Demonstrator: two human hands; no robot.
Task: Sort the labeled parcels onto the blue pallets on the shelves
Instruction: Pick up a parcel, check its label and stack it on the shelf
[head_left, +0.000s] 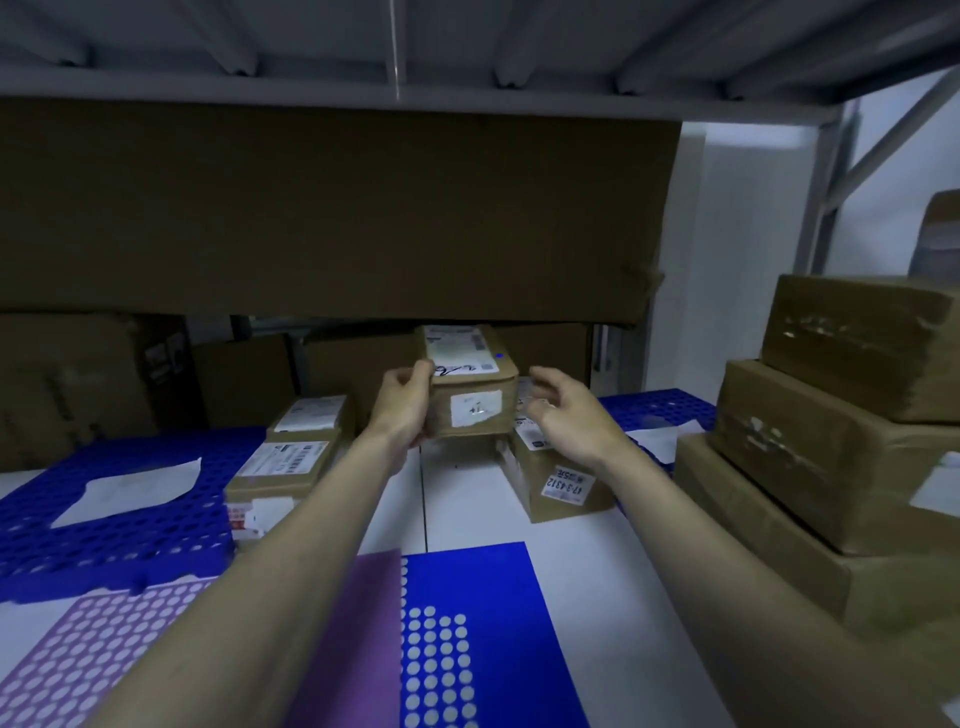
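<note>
A small brown labeled parcel (470, 384) is held up above the white shelf in the middle of the view. My left hand (402, 410) grips its left side. My right hand (569, 415) hovers just to its right with fingers apart, holding nothing. Under it lies another parcel (558, 480) with a number label. Two parcels (291, 462) sit stacked at the right edge of the left blue pallet (104, 525). A second blue pallet (657, 410) lies at the back right.
Three big taped cartons (831, 431) are stacked at the right. A large cardboard sheet (332, 208) hangs across the back under the upper shelf. Purple (343, 639) and blue sticker sheets (478, 634) lie near the front. White paper (130, 488) rests on the left pallet.
</note>
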